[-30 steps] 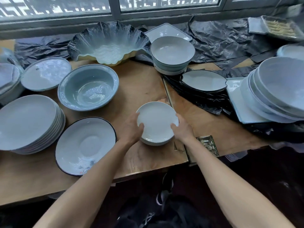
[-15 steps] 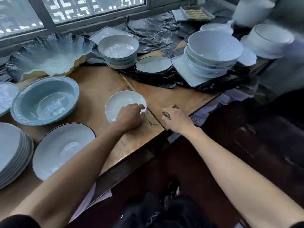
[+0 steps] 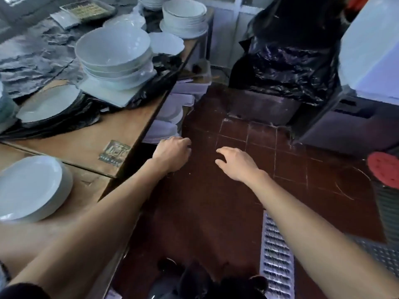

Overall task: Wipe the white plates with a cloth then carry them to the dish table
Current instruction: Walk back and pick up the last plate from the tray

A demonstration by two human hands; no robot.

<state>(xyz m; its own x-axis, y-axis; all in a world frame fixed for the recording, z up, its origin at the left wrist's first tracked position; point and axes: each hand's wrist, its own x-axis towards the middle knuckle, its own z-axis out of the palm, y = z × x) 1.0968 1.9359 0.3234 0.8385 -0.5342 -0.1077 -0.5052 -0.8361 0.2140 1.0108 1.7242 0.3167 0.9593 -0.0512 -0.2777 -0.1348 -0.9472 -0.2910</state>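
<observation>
Now, at the near left corner of the wooden surface (image 3: 86, 134) you have a small stack of white plates (image 3: 30, 188), lying flat and partly cut off by the left of the view. Past the seam in the boards, a black-rimmed plate (image 3: 48, 104) rests on crumpled black plastic (image 3: 32, 59), and behind it nested white bowls (image 3: 114, 52) stand on a square plate close to the surface's right edge. More stacked white dishes (image 3: 184, 17) sit at the far right corner. A printed sticker (image 3: 115, 152) lies flat near the right edge.

Your left hand (image 3: 172, 153) is just off that right edge, over the floor, with its fingers curled under and holding nothing you can see. More white plates (image 3: 167, 128) are stacked beneath the surface, just beyond its knuckles; whether the fingers touch them you cannot tell. Your right hand (image 3: 235, 162) hangs well clear of the surface, over the red-brown tiled floor (image 3: 259, 134), fingers loosely spread and empty.

Between the surface's edge and the grey cabinet (image 3: 349, 126) on the right the tiled floor lies open. A metal drain grate (image 3: 276, 255) runs along the floor below your right forearm. Black plastic-wrapped bulk (image 3: 289, 67) stands at the far end of that gap, and a red-topped object (image 3: 384, 173) sits at the right margin.
</observation>
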